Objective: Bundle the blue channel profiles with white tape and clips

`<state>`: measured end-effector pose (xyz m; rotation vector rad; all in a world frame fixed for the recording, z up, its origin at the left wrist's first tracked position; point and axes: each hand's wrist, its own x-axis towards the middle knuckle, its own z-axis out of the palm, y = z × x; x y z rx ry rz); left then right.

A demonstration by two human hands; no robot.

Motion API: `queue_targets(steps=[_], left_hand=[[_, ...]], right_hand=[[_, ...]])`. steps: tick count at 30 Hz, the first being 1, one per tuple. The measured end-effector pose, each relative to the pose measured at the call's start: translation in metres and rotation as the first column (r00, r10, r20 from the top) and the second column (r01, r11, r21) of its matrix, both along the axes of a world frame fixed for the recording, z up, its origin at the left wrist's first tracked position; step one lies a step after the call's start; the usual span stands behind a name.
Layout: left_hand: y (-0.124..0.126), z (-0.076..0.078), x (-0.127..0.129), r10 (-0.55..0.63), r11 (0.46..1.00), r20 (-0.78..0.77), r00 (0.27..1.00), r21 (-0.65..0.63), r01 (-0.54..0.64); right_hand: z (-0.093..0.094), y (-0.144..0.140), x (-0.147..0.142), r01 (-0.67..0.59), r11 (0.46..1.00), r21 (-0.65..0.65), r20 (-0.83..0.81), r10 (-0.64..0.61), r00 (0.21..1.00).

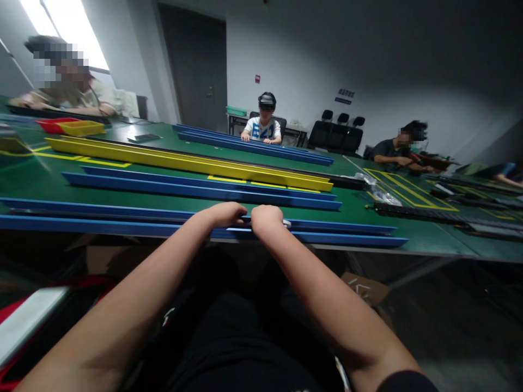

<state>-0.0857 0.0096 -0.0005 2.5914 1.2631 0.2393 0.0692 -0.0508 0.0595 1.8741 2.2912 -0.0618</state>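
Observation:
Both of my hands are over the near blue channel (pixel 351 238), which lies lengthwise along the table's front edge. My left hand (pixel 229 214) is curled at the channel, its fingertips turned down and mostly hidden. Close beside it, my right hand (pixel 266 219) is closed in a fist with its knuckles up. A small white object (pixel 287 224) shows at the right side of that fist; its kind is unclear. What either hand grips is hidden from above.
Beyond lie another pair of blue rails (pixel 204 190), a long yellow rail (pixel 196 165) and far blue rails (pixel 261 146) on the green table (pixel 359 216). Red and yellow bins (pixel 81 128) stand at left. Black strips (pixel 417 214) lie right. Several people sit around the table.

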Motion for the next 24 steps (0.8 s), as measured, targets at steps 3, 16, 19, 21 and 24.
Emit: queue_targets(steps=[3,16,19,21,24], left_hand=[[-0.002,0.001,-0.004,0.009,1.000,-0.031,0.999,0.000,-0.009],[-0.013,0.015,0.000,0.091,0.995,-0.136,0.987,-0.031,-0.096],[-0.013,0.015,-0.001,0.098,0.995,-0.119,0.988,-0.022,-0.102],[-0.013,0.015,-0.001,0.108,0.994,-0.116,0.987,-0.021,-0.111],[-0.012,0.014,-0.001,0.111,0.993,-0.127,0.986,-0.015,-0.114]], right_hand=[[0.004,0.003,0.013,-0.019,0.998,0.058,-0.028,0.021,0.999],[0.048,0.025,0.112,-0.087,0.987,-0.135,0.120,0.103,0.987],[0.033,0.025,0.112,0.000,0.991,-0.135,0.199,0.027,0.980],[0.022,0.026,0.109,0.026,0.988,-0.153,0.220,0.008,0.975],[0.011,0.024,0.105,0.053,0.990,-0.132,0.227,-0.022,0.974]])
